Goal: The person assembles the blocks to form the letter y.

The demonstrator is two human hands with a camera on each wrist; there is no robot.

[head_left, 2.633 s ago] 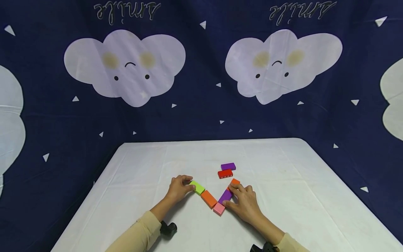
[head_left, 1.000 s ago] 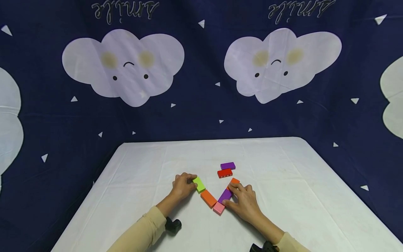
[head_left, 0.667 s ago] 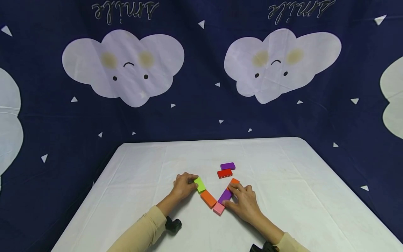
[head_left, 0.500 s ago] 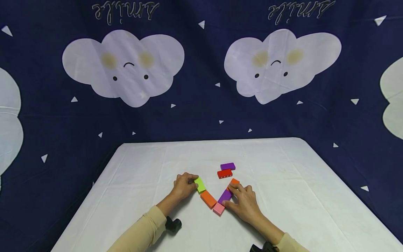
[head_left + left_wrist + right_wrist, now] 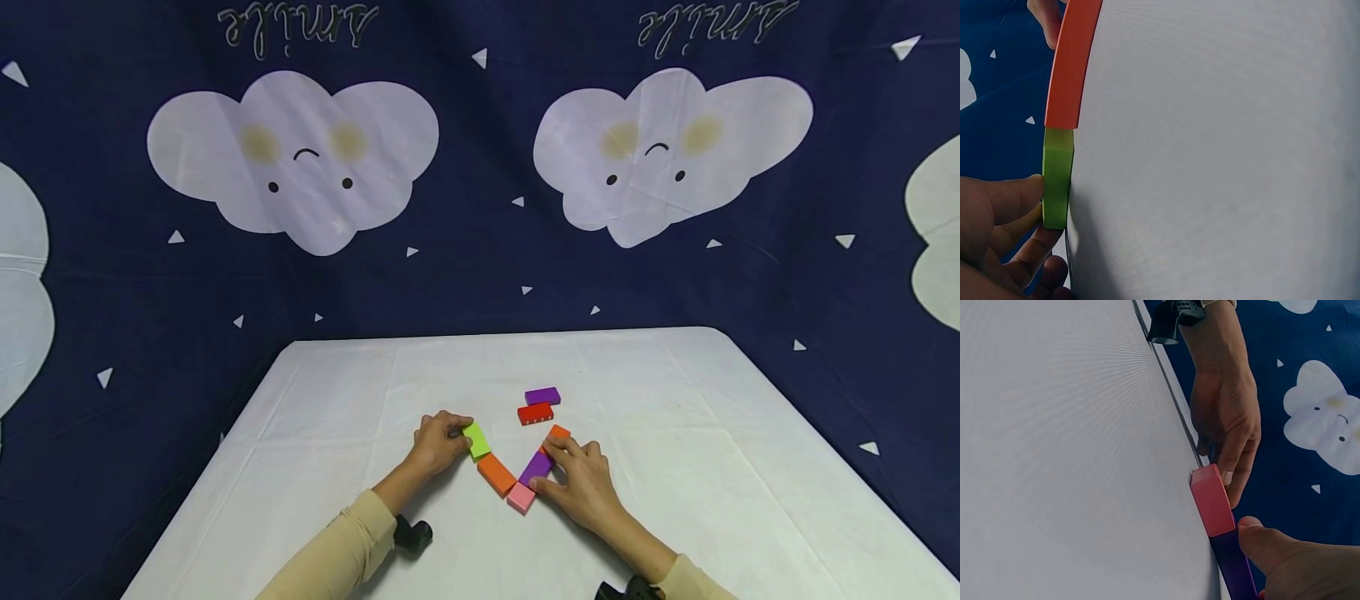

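Lime blk point(image 5: 477, 442) was pinched by L hand point(image 5: 437, 443); R hand point(image 5: 585, 485) gripped purple blk point(image 5: 535, 469), part-hiding orange blk point(image 5: 558, 432). Short of table point(image 5: 360, 383) far edge: 7 blks (2 orange, 2 purple, 1 ea. lime, pink point(image 5: 521, 498), red point(image 5: 536, 413)).

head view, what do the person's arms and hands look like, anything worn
The left hand and right hand are ungloved. Plain beige sleeves end short of the hands, and a small black device sits at each cuff.

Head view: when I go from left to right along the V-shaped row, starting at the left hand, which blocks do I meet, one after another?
Left hand → lime-green block → orange block → pink block → purple block → second orange block.
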